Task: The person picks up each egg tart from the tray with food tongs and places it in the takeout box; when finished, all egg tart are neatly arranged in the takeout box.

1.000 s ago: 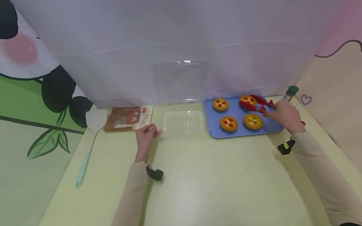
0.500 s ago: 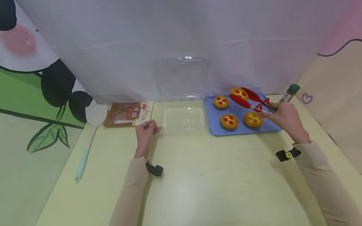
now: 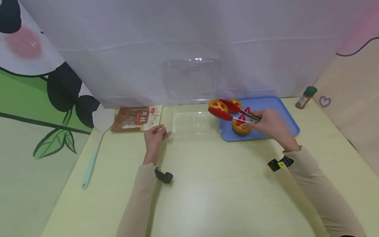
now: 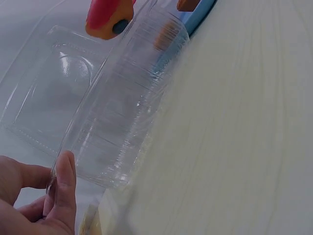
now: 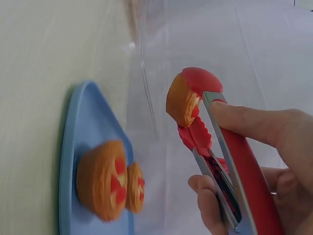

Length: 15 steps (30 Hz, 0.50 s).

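Observation:
In the head view my right hand [image 3: 273, 126] grips red-tipped metal tongs [image 3: 220, 114], with a tart [image 3: 216, 104] topped with red dots pinched in their ends. They are raised over the left edge of a blue tray [image 3: 273, 107]. More tarts sit on the tray, one in front [image 3: 241, 129] and one behind [image 3: 236, 103]; my right hand and the tongs hide part of it. A clear plastic box [image 3: 192, 123] stands left of the tray, its lid [image 3: 190, 80] raised against the back cloth. In the left wrist view my left hand [image 4: 44, 200] pinches the box's rim between thumb and fingers.
A brown and white food packet [image 3: 131, 119] lies left of the box. Farther left is a spatula [image 3: 103, 121] with a pale green handle. At the back right corner a small green-capped spice bottle [image 3: 306, 97] stands close to the side wall.
My right hand has lifted the tart off the back of the tray with the tongs and carried it left, toward the clear box. The left hand has stayed at the box's edge.

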Available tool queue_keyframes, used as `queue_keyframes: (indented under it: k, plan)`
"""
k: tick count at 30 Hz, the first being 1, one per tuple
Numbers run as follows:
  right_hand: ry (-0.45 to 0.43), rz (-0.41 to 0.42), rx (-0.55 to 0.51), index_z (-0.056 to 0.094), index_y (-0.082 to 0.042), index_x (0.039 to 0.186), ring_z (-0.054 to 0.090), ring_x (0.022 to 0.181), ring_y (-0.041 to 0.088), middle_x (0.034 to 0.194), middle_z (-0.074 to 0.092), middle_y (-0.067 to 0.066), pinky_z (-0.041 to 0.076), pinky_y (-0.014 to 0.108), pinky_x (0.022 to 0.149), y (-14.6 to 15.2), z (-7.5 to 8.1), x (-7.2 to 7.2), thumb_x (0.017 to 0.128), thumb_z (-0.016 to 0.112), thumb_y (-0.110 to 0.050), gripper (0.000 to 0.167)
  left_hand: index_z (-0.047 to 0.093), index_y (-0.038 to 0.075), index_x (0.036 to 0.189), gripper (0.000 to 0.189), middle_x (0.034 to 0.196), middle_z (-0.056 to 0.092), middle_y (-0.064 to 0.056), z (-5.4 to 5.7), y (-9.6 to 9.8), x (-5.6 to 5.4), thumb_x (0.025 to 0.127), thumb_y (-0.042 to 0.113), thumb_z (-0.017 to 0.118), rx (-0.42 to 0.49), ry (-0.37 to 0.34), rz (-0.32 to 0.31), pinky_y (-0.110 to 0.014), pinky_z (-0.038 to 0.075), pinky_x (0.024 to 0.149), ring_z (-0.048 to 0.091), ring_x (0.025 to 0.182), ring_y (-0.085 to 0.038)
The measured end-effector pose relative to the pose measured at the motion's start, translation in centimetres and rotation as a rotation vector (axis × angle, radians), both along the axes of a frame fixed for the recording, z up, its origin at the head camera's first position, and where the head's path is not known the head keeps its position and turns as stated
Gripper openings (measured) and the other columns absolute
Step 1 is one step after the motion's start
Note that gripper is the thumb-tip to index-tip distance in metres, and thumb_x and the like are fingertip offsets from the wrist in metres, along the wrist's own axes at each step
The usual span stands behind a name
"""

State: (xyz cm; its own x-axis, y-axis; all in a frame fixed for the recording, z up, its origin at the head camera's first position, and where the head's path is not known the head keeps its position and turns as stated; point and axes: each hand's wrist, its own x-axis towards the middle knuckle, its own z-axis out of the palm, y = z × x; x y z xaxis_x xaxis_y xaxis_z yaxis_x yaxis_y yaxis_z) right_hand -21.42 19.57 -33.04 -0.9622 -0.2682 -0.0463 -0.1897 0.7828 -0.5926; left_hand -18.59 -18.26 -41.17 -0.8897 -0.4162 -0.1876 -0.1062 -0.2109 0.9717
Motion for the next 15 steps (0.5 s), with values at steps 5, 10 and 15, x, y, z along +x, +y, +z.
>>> queue_keyframes:
  k: [5, 10, 15]
  plan:
    - [-0.045, 0.052, -0.015, 0.064, 0.005, 0.124, 0.028, 0.046, 0.012, 0.051, 0.045, -0.004, 0.020, 0.022, 0.041, -3.4, -0.6, -0.8, 0.078, 0.081, -0.040, 0.066, 0.055, -0.018, 0.122, 0.032, 0.070, 0.060, -0.004, 0.1, 0.3, 0.0, 0.092, -0.006, 0.058, 0.014, 0.025, -0.004, -0.019, 0.061, 0.065, 0.067, 0.056, -0.006]
    - [-0.048, 0.135, 0.005, 0.072, 0.002, 0.109, 0.024, 0.045, 0.011, 0.051, 0.026, -0.006, 0.019, 0.022, 0.042, -6.3, -1.1, -1.5, 0.078, 0.081, -0.039, 0.052, 0.056, -0.015, 0.123, 0.032, 0.076, 0.062, -0.009, 0.1, 0.5, 0.0, 0.093, -0.003, 0.059, -0.003, -0.013, -0.007, -0.019, 0.061, 0.067, 0.068, 0.059, -0.006]
    - [-0.075, 0.218, -0.009, 0.065, -0.008, 0.071, 0.019, 0.046, 0.011, 0.053, 0.023, -0.005, 0.013, 0.023, 0.043, -9.0, -1.1, -2.1, 0.078, 0.082, -0.037, 0.034, 0.058, -0.011, 0.124, 0.031, 0.087, 0.064, -0.016, 0.3, 0.2, 0.0, 0.094, 0.000, 0.059, -0.022, -0.046, 0.002, -0.020, 0.061, 0.070, 0.068, 0.061, -0.006]
